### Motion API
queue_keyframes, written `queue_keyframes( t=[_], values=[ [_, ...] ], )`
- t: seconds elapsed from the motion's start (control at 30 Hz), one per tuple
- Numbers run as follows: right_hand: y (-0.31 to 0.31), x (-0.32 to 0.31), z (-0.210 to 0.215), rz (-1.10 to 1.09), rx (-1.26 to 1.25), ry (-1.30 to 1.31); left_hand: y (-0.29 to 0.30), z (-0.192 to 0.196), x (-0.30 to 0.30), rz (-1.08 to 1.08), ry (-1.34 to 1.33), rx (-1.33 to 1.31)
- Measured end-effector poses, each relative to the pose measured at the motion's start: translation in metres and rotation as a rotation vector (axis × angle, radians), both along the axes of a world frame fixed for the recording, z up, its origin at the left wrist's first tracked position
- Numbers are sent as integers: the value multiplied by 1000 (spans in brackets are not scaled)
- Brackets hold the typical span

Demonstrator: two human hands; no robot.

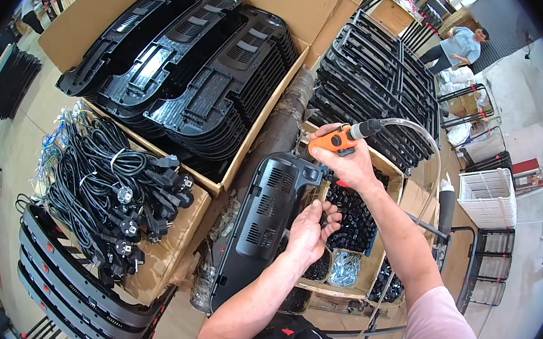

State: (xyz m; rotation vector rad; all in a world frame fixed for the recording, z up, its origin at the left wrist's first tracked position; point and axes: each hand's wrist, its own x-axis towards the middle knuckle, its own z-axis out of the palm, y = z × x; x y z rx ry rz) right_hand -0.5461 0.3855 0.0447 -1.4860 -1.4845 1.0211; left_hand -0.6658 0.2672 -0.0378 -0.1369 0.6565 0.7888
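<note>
- Nearest the camera: pale pink fabric sleeves (435, 317) at 5 and 7 o'clock; bare forearms extend upward.
- Right hand (349, 162), 3 o'clock: closed around an orange handheld tool (333, 141) with a black fitting and clear hose (423, 131). The thumb lies along the body, presumably for control.
- Left hand (313, 232), 5 o'clock: fingers curled; whether they hold a small part cannot be told.
- Black vented plastic panel (260, 223), 7 o'clock: lies lengthwise beside the left hand, its upper end near the tool.
- Cardboard parts carton (335, 289), 4 o'clock: contains small black parts (355, 221) and silver screws (344, 266), probably placed for short reach.
- Surface: grey film-wrapped support (285, 125) beneath the panel.
- Room: large cardboard box (75, 31) of stacked black panels, 11 o'clock; bundled black plug cables (117, 191), 9 o'clock; black metal frames (374, 81) and a standing person (461, 46), 2 o'clock.
</note>
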Motion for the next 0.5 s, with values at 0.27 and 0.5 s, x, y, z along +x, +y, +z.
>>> queue_keyframes(
  t=[0.27,0.5],
  values=[
    [3,4,-6,-3,-19,-7,-20,-4,-9,-123,-30,61],
    [3,-1,-1,22,-21,53,-33,-10,-15,-119,-41,82]
  ],
)
